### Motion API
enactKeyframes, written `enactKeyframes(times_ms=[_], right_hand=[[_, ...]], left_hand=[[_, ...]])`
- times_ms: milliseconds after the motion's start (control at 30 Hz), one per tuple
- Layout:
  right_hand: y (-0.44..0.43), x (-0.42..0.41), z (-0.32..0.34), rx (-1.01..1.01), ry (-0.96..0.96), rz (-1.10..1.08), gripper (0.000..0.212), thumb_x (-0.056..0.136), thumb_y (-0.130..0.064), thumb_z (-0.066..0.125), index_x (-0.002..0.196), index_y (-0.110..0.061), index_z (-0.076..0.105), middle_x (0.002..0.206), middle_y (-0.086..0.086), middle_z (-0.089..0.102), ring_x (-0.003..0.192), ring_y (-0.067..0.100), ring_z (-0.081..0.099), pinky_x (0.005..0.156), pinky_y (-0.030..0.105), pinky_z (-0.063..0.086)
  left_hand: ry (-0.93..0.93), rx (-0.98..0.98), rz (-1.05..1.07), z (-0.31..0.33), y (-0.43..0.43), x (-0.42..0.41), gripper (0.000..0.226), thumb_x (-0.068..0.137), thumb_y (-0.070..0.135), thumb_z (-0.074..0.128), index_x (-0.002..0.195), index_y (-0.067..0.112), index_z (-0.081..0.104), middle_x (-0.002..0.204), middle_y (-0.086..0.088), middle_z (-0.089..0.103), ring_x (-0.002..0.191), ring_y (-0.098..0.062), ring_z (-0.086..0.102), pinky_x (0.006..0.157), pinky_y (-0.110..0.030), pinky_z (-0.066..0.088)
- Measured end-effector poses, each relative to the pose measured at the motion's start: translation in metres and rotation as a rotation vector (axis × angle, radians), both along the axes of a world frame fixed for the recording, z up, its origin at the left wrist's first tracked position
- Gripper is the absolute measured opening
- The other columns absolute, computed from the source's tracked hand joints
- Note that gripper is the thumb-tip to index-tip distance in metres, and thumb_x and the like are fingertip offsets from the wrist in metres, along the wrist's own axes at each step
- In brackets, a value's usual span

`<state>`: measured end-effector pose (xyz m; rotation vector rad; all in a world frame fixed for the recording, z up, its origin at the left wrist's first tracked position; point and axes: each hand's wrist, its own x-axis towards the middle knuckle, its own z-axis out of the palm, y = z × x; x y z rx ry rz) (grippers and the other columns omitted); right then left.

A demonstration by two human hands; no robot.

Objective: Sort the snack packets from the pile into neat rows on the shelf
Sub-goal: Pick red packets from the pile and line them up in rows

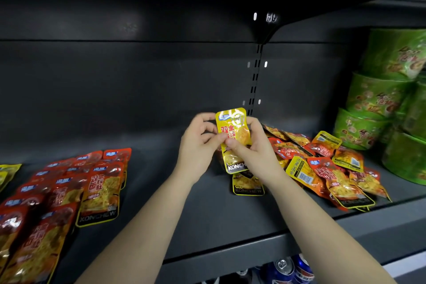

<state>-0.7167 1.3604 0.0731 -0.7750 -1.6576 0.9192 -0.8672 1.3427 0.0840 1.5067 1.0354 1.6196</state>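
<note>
A yellow snack packet (232, 127) stands upright above the dark shelf (207, 205), held between both hands. My left hand (198, 145) pinches its left edge, and my right hand (251, 145) grips its right side with the thumb across the front. Behind and to the right lies the mixed pile of red and yellow packets (322, 166). One more yellow packet (247, 185) lies flat just below the held one. Overlapping rows of red packets (69, 191) cover the shelf's left part, with yellow packets (9, 170) at the far left edge.
Stacked green bowl-shaped containers (387, 104) fill the right end of the shelf beside the pile. The back panel has a slotted upright (254, 81). Drink cans (292, 267) show on the level below the shelf's front lip.
</note>
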Motion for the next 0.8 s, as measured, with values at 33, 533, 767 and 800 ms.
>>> enactKeyframes(times_ms=[33, 533, 767, 800], right_hand=[[0.000, 0.001, 0.000, 0.020, -0.008, -0.031, 0.036, 0.087, -0.024, 0.070, 0.116, -0.023, 0.049, 0.104, -0.004, 0.067, 0.095, 0.019, 0.067, 0.082, 0.044, 0.056], [0.014, 0.007, -0.006, 0.245, -0.152, -0.518, 0.025, 0.094, -0.034, 0.058, 0.109, -0.017, 0.047, 0.087, -0.009, 0.064, 0.073, 0.005, 0.062, 0.060, 0.020, 0.049], [0.012, 0.007, -0.006, 0.258, -0.173, -0.540, 0.026, 0.094, -0.035, 0.058, 0.109, -0.016, 0.047, 0.082, -0.006, 0.065, 0.066, 0.012, 0.062, 0.060, 0.035, 0.051], [0.013, 0.008, -0.006, 0.258, -0.179, -0.544, 0.026, 0.094, -0.035, 0.058, 0.109, -0.016, 0.047, 0.081, -0.005, 0.065, 0.065, 0.012, 0.062, 0.060, 0.036, 0.051]], left_hand=[[-0.010, -0.016, -0.006, 0.000, 0.000, 0.001, 0.022, 0.089, 0.005, 0.063, 0.105, 0.019, 0.061, 0.090, -0.010, 0.065, 0.084, -0.024, 0.068, 0.077, -0.043, 0.058], [1.118, -0.213, 0.261, -0.028, -0.010, 0.039, 0.115, 0.045, 0.081, 0.070, 0.138, 0.027, 0.026, 0.124, -0.001, 0.034, 0.117, -0.027, 0.045, 0.099, -0.044, 0.039], [1.205, -0.307, 0.211, -0.020, -0.007, 0.017, 0.138, 0.042, 0.061, 0.085, 0.149, 0.034, 0.002, 0.133, -0.002, 0.025, 0.129, -0.026, 0.031, 0.102, -0.041, 0.025], [1.208, -0.352, 0.185, -0.020, -0.006, 0.010, 0.139, 0.043, 0.059, 0.087, 0.150, 0.034, 0.000, 0.135, -0.002, 0.025, 0.131, -0.026, 0.030, 0.103, -0.042, 0.024]])
